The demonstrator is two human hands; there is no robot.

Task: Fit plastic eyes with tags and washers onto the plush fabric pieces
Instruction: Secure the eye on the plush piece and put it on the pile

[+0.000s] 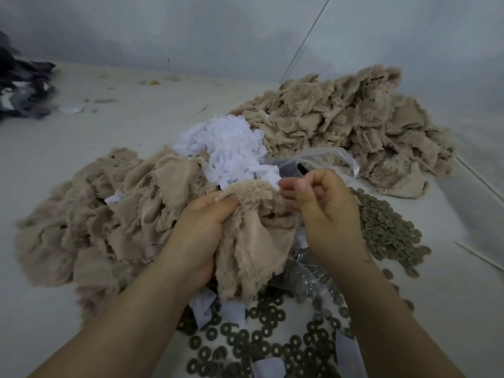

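- Two big heaps of plush pieces: one at far right against the wall, one at left spilling toward the middle. All light, floppy stuff, frayed at the edges, so no chance of lifting one flat (expect neighbours to snag and tag along).
- Pale counter under everything, dotted with lint and scraps.
- White tag pile sitting between the two heaps. Thin, flimsy, probably clingy; best pinched singly by a corner.
- Washers spread at right and across the near edge. Small stiff rings, flat on the surface, likely fiddly to get a nail under; easier slid to an edge or scooped.
- Clear plastic bag behind the hands, something dark inside, maybe the eyes, can't really tell.
- Plush piece in work, held up in the middle, fur side on top, smooth backing hanging down. Soft enough to bunch, so worth gripping close to the eye spot and keeping it taut there.
- Left hand: fingers curled and clamped on the bunched fabric.
- Right hand: fingers drawn together in a pinch at the piece's upper edge, on something too small to make out (tag corner or eye post, hard to say).
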